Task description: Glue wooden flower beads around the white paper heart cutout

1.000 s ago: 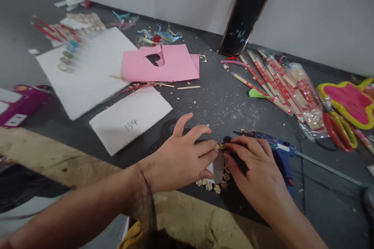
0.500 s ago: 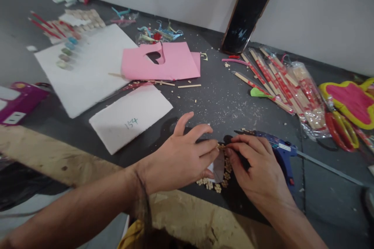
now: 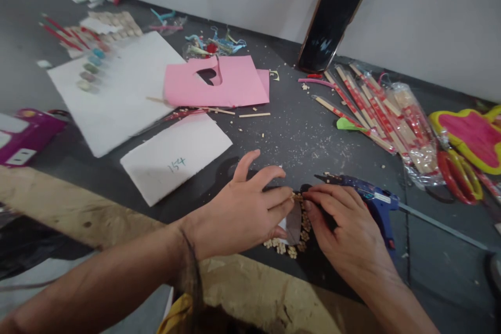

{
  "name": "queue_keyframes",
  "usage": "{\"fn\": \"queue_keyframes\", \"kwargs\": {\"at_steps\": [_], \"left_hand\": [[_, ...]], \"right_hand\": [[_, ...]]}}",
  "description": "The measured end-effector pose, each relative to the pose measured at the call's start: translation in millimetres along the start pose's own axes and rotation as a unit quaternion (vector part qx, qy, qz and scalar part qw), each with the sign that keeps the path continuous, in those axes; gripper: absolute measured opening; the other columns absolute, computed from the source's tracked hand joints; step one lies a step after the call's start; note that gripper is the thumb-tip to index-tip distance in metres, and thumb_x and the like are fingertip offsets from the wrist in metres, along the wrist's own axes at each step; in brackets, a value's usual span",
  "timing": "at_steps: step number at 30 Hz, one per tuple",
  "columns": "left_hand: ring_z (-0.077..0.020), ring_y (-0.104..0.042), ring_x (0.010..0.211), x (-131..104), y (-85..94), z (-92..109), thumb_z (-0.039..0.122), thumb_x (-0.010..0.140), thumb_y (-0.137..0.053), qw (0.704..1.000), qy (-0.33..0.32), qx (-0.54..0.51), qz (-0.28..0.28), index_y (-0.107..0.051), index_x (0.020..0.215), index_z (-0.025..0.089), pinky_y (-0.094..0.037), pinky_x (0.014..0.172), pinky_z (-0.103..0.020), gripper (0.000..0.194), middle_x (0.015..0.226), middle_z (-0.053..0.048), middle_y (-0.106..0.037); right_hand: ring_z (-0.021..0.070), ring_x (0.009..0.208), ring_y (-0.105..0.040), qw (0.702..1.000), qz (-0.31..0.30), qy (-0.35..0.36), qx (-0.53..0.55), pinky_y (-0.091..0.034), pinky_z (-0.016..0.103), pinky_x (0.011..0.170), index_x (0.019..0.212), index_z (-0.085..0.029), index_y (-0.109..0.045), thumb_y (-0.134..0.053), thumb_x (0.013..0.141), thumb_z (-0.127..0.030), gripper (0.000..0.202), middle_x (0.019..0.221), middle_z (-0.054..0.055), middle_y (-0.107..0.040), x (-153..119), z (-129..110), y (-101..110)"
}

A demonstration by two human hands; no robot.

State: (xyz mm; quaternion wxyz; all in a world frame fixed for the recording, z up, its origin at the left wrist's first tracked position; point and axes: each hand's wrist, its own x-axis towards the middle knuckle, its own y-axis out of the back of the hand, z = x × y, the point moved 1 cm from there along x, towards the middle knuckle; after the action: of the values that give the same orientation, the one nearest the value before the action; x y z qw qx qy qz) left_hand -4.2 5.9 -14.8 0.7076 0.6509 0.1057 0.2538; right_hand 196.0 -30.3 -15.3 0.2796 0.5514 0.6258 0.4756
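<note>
A small grey piece [image 3: 293, 227] with a white part lies at the front of the dark table. Tan wooden bits [image 3: 291, 252], clustered like little flowers, edge it. My left hand [image 3: 250, 211] rests over its left side; the thumb and nearest fingers grip it, while two other fingers stand raised and apart. At the upper right edge, my right hand [image 3: 344, 224] pinches thumb and fingertips together beside the bits. What lies in that pinch is too small and hidden to name. Just behind the right hand is a blue glue gun [image 3: 378, 198], partly covered by it.
A phone [image 3: 334, 18] leans on the wall. Wrapped chopsticks [image 3: 376, 104] and red-yellow scissors [image 3: 460, 175] lie to the right. Pink paper [image 3: 238, 86], a white foam block marked 154 [image 3: 183, 167] and a white sheet [image 3: 113, 120] lie left. A purple object [image 3: 37, 133] sits far left.
</note>
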Motion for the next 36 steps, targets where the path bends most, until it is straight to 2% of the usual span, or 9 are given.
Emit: {"fn": "queue_keyframes", "kwargs": {"at_steps": [5,13,21,29,36], "left_hand": [[-0.0280,-0.039,0.122,-0.2,-0.4,0.4,0.052,0.085,-0.060,1.000,0.001,-0.001,0.008,-0.058,0.114,0.021,-0.004,0.111,-0.063,0.043,0.112,-0.002,-0.061],[-0.0285,-0.039,0.122,-0.3,1.3,-0.1,0.050,0.088,-0.057,1.000,-0.003,-0.006,0.011,-0.058,0.115,0.021,-0.007,0.109,-0.064,0.040,0.113,-0.002,-0.061],[-0.0281,-0.039,0.122,-0.1,1.0,-0.1,0.052,0.085,-0.060,1.000,-0.002,0.007,0.008,-0.058,0.115,0.022,-0.009,0.109,-0.064,0.042,0.112,-0.003,-0.061],[-0.0277,-0.041,0.120,-0.2,-0.2,0.3,0.052,0.085,-0.060,0.999,0.000,0.008,0.032,-0.059,0.113,0.021,-0.002,0.112,-0.061,0.041,0.110,-0.003,-0.060],[-0.0281,-0.040,0.120,0.0,-1.1,0.3,0.052,0.086,-0.059,1.000,-0.005,0.001,0.029,-0.059,0.114,0.020,-0.005,0.110,-0.062,0.042,0.111,-0.003,-0.061]], "right_hand": [[0.0207,0.093,-0.056,1.000,0.008,0.017,-0.011,-0.048,0.039,0.084,0.091,-0.019,-0.069,-0.053,0.088,-0.024,0.017,0.096,0.006,-0.067,0.0,-2.7,0.1],[0.0194,0.092,-0.058,0.999,0.024,0.026,-0.031,-0.048,0.037,0.085,0.098,-0.017,-0.069,-0.054,0.089,-0.025,0.019,0.098,0.006,-0.068,-3.6,4.6,6.3],[0.0217,0.097,-0.054,0.999,-0.018,0.024,-0.034,-0.047,0.042,0.086,0.101,-0.019,-0.069,-0.051,0.089,-0.024,0.021,0.105,0.007,-0.065,-5.3,2.3,3.7],[0.0219,0.095,-0.054,0.999,-0.003,0.043,-0.029,-0.046,0.041,0.084,0.093,-0.019,-0.070,-0.051,0.089,-0.025,0.020,0.103,0.007,-0.066,-4.7,-0.6,5.9],[0.0208,0.095,-0.054,0.999,0.008,0.032,-0.029,-0.047,0.038,0.085,0.099,-0.018,-0.069,-0.055,0.088,-0.025,0.019,0.101,0.007,-0.065,-4.4,3.2,4.9]]}}
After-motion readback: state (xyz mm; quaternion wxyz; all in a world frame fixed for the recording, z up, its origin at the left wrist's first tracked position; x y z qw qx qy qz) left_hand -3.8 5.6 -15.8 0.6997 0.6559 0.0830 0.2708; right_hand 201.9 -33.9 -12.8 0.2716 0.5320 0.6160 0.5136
